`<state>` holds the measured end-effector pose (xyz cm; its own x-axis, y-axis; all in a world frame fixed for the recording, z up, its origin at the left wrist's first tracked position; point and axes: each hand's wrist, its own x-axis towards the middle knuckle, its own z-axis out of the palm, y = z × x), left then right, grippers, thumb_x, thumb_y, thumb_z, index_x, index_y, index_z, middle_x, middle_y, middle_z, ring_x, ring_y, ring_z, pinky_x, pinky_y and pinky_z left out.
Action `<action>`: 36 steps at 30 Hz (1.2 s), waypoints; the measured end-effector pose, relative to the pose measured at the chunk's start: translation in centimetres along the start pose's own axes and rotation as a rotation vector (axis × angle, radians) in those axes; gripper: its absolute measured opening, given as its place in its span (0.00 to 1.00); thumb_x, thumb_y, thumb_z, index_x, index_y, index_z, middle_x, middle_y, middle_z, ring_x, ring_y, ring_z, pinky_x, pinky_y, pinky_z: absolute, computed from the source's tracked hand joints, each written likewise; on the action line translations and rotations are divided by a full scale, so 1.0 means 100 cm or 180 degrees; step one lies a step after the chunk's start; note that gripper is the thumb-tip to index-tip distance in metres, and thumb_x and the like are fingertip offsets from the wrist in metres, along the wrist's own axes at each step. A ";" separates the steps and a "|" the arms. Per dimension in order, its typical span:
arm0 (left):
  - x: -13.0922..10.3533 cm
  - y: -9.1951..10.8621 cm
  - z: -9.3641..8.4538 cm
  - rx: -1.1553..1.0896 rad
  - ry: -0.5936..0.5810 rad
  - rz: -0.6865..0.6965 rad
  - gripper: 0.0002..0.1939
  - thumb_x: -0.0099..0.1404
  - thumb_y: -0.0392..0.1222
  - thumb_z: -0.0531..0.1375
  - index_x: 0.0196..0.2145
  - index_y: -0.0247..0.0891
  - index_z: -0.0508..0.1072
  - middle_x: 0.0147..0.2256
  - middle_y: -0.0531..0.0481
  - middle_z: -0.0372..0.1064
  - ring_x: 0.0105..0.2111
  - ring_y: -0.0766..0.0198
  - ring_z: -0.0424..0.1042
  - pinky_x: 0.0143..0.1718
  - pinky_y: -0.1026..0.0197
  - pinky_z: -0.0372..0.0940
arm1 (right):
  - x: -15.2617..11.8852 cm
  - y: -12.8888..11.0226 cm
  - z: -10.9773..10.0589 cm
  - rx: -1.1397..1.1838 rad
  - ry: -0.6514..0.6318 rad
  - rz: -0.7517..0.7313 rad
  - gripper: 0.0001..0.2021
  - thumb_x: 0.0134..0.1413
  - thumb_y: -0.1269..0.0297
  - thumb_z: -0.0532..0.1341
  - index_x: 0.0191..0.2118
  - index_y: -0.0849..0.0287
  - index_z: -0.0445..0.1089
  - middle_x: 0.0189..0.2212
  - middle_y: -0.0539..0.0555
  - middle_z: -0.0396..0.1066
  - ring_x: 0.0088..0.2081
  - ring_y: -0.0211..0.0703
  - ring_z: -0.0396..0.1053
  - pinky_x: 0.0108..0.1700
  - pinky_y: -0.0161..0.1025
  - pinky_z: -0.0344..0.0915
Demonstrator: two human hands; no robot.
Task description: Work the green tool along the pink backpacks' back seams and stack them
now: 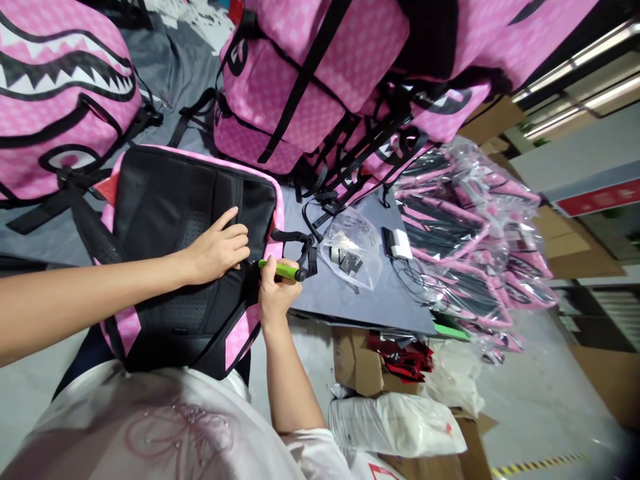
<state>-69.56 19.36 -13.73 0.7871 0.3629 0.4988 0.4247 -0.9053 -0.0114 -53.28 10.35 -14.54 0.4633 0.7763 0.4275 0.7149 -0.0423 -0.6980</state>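
Left of frame centre, your left hand [217, 250] is lying on the bag [187, 200], fingers parted. Beside it, your right hand [274, 293] is pinching a green tool [287, 270].

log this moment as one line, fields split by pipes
left hand: on backpack | right hand: holding green tool at backpack's side edge | on table: clear plastic bag
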 end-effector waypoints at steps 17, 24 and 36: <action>-0.001 -0.005 0.001 0.0297 -0.0104 0.0101 0.09 0.69 0.44 0.58 0.31 0.40 0.71 0.33 0.53 0.69 0.46 0.60 0.69 0.67 0.35 0.56 | 0.003 -0.003 0.004 0.0079 0.0096 -0.0396 0.15 0.66 0.53 0.57 0.31 0.58 0.65 0.22 0.49 0.69 0.23 0.36 0.69 0.29 0.34 0.65; -0.001 -0.005 -0.001 0.0279 -0.0182 0.0074 0.12 0.71 0.44 0.55 0.31 0.41 0.72 0.34 0.52 0.70 0.47 0.60 0.69 0.71 0.39 0.44 | 0.014 -0.005 -0.001 -0.0068 -0.0030 -0.0158 0.17 0.65 0.51 0.57 0.29 0.57 0.65 0.22 0.49 0.69 0.22 0.37 0.67 0.29 0.35 0.63; 0.002 -0.005 0.001 -0.0365 -0.0353 -0.0317 0.12 0.70 0.44 0.54 0.32 0.43 0.74 0.35 0.53 0.68 0.49 0.61 0.68 0.70 0.38 0.46 | 0.021 -0.006 -0.004 -0.0083 -0.0314 -0.0088 0.17 0.64 0.51 0.57 0.29 0.57 0.66 0.22 0.49 0.69 0.23 0.37 0.68 0.30 0.35 0.64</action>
<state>-69.61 19.88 -13.69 0.7910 0.4683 0.3938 0.4540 -0.8807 0.1353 -52.53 11.74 -13.03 0.3903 0.8354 0.3870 0.7408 -0.0353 -0.6708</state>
